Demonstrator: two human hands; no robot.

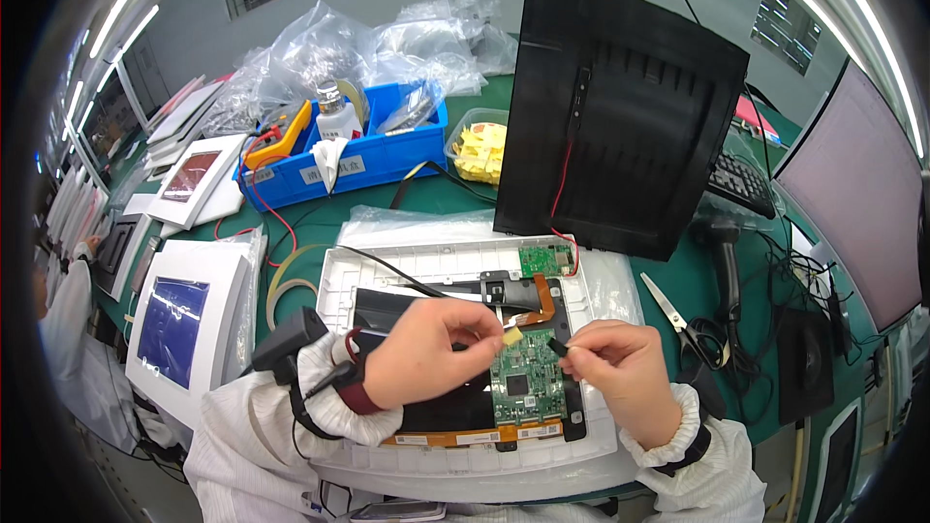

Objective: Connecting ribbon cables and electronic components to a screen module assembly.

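Observation:
My left hand (426, 353) pinches a small yellow piece (512, 336), like tape or a foam pad, over a green circuit board (518, 384). Between the thumb and fingers of my right hand (622, 368) is a small black piece (557, 347), its kind unclear. Both hands hover over the board's upper part. The board lies on a black panel inside a white frame (334, 281). An orange flat cable (544, 302) runs up from it toward a smaller green board (544, 260). A red wire links that board to a black cover (630, 116) standing upright behind.
Scissors (678, 315) and a handheld scanner (722, 261) lie to the right, near a monitor (857, 194). A blue bin (387, 155) with a meter and bottle stands at the back, beside a tub of yellow pieces (480, 150). Tape rolls (291, 300) and white-framed displays (179, 315) sit left.

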